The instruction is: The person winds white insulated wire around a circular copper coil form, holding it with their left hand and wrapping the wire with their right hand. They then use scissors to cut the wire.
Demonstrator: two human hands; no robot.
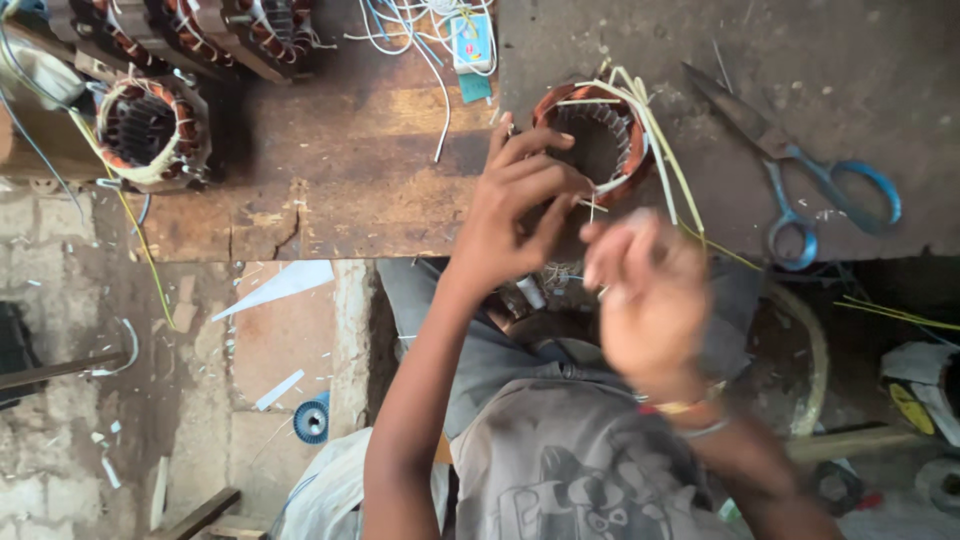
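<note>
A round motor stator (598,140) with copper windings and pale yellow sleeved leads stands near the front edge of a worn wooden bench (340,200). My left hand (520,210) rests on the stator's near rim, fingers curled around its edge and a thin white strip. My right hand (645,295) is blurred just below the stator, fingers bunched; what it pinches I cannot tell, perhaps a thin wire or strip. Yellow leads (665,165) trail from the stator past my right hand.
Blue-handled scissors (810,185) lie on the bench at right. A second wound stator (150,130) sits at left, several more along the top edge. A small blue-and-white device (472,45) with white wires lies behind. Below the bench are scraps, a blue spool (312,420) and brick floor.
</note>
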